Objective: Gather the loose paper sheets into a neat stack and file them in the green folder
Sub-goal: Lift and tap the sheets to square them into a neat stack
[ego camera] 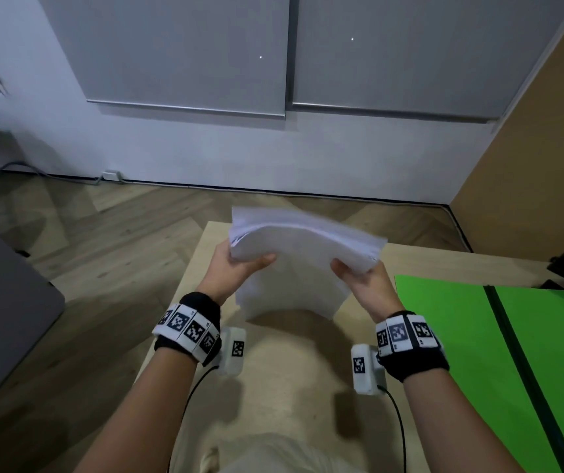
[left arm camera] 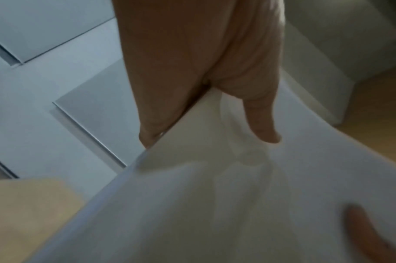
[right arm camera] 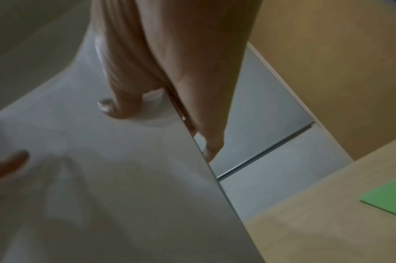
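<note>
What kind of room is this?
Probably an office or study: a light wooden desk, a green folder open on it, roller blinds behind, wood-pattern floor.

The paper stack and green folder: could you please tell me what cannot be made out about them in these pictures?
- Paper stack: whether its bottom edge touches the table, head view; the sheets hide it.
- Print on the sheets: both wrist views are blurred.
- Green folder: its right part is cut off by the head view's edge; only a corner shows in the right wrist view.
- Left hand and right hand: fingers behind the stack are hidden.
</note>
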A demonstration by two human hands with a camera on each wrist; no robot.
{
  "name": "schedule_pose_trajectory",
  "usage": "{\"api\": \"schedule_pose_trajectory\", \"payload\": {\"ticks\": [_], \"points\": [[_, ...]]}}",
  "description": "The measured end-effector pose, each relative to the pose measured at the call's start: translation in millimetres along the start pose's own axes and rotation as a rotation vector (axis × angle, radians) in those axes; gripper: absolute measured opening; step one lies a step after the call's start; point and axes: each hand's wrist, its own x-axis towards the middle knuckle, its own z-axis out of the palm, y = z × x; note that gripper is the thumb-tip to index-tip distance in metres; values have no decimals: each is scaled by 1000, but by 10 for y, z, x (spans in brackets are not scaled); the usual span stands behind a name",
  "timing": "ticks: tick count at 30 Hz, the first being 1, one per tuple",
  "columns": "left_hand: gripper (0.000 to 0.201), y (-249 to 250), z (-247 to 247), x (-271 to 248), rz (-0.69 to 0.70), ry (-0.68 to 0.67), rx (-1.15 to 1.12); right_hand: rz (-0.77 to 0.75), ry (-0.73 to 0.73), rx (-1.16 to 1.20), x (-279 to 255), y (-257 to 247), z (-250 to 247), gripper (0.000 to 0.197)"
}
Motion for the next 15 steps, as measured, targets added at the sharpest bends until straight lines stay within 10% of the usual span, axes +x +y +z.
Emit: {"api": "schedule_pose_trajectory", "payload": {"ticks": [8, 15], "points": [[45, 212, -89, 17, 65, -26, -53, -87, -122, 98, 55, -294, -29, 55], [73, 238, 133, -2, 78, 218, -52, -123, 136, 77, 148, -316, 127, 108]]}}
